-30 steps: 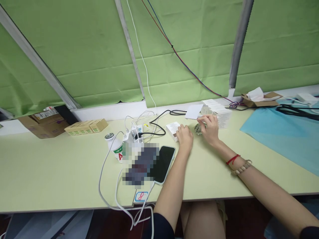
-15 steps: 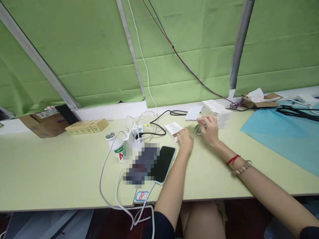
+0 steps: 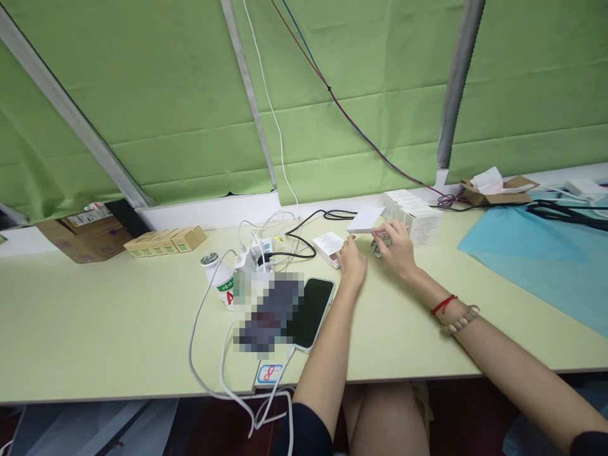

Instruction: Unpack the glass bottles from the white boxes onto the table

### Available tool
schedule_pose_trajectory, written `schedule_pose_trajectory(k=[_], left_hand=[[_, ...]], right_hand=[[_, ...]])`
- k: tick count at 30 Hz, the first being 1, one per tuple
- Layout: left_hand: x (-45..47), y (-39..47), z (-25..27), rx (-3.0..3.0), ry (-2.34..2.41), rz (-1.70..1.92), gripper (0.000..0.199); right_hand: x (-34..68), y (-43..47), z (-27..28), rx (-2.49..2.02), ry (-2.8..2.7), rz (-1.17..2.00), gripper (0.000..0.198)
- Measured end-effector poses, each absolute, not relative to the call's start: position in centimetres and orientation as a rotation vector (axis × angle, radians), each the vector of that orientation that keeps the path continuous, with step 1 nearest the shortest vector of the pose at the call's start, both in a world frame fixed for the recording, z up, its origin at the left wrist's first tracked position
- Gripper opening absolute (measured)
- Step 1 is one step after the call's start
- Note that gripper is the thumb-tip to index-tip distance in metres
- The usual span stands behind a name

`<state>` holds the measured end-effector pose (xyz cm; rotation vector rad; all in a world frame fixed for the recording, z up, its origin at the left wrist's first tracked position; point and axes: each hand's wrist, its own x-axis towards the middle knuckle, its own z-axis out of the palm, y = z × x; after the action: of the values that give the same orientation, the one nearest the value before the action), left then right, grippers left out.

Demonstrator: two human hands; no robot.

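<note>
A small white printed box point(image 3: 327, 244) lies tilted on the table, its near end against the curled fingers of my left hand point(image 3: 352, 259). My left fingertip comes close to the near edge of a flat white box-like piece point(image 3: 365, 220). My right hand point(image 3: 395, 248) pinches that piece by its near right corner, in front of a row of white boxes point(image 3: 415, 215). A small greyish patterned thing point(image 3: 375, 247) shows beside my right fingers, partly hidden; its kind is unclear.
To the left are a phone point(image 3: 311, 313), a blurred-out patch, a white bottle point(image 3: 218, 278) and chargers with cables point(image 3: 251, 258). Small tan boxes point(image 3: 187, 239) and a brown carton point(image 3: 88, 234) stand farther left. Blue sheeting point(image 3: 541, 253) covers the right side.
The flat white piece has shifted slightly left and nearer, toward my left hand. My right hand moved left a little with it, and my left fingertip lifted toward its edge.
</note>
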<state>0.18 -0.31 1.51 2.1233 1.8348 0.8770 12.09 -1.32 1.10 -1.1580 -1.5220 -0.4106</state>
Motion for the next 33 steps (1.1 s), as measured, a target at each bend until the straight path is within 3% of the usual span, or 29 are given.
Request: schedule_pose_trajectory(k=[4, 13, 33], left_hand=[[0.1, -0.5, 1.5, 2.037, 1.902, 0.744, 0.049], [0.0, -0.4, 1.9, 1.809, 2.073, 0.863, 0.031], [-0.6, 0.2, 2.4, 1.627, 1.973, 1.233, 0.038]], right_hand=[[11.9, -1.5, 1.1, -1.087, -1.598, -0.286, 0.015], [11.7, -1.4, 0.5, -1.020, -1.743, -0.204, 0.016], [11.4, -1.6, 0.0, -1.137, -1.903, -0.041, 0.025]])
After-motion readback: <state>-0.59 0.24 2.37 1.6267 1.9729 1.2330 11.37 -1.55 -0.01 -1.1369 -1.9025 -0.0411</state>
